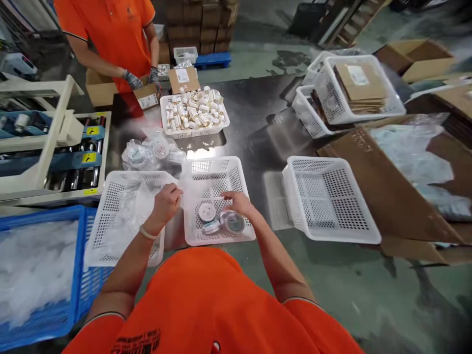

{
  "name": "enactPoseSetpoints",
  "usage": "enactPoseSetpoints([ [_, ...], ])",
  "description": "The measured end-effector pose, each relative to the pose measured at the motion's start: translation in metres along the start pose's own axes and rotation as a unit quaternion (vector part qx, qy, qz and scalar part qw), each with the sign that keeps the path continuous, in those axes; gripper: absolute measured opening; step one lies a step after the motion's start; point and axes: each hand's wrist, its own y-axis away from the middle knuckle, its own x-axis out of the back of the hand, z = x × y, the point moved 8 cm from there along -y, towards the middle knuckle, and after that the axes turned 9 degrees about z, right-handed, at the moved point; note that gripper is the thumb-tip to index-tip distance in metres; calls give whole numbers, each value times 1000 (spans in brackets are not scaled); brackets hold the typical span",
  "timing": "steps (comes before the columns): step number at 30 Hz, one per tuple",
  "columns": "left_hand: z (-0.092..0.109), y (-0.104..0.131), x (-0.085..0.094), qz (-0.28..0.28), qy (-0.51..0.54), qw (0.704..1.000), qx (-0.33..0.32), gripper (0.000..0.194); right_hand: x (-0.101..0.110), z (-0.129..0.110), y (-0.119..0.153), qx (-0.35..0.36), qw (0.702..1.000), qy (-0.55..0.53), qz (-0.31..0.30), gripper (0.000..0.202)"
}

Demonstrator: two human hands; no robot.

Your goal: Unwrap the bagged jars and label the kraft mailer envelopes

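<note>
My left hand is closed on a thin clear plastic bag, blurred, between the left basket and the middle one. My right hand hangs over the white middle basket, fingers apart, with nothing seen in it. Below it, several round tins lie in that basket: a white-lidded one, a tilted one and a grey-topped one. Clear plastic bags fill part of the white left basket. Bagged round tins rest on the dark table behind the baskets.
A basket of small bottles stands farther back, near a person in orange with gloved hands at a carton. At right are a white basket, stacked baskets and a large carton. A blue crate sits at left.
</note>
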Motion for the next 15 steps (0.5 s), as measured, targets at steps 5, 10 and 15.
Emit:
enactPoseSetpoints([
  [5,3,13,-3,-98,-237,966,31,22,-21,38,53,22,970,208,-122,90],
  [10,-3,21,-6,-143,-280,945,88,33,13,58,57,-5,999,32,-3,38],
  [15,-9,24,-2,-153,-233,959,53,56,64,67,28,-68,970,-168,164,39],
])
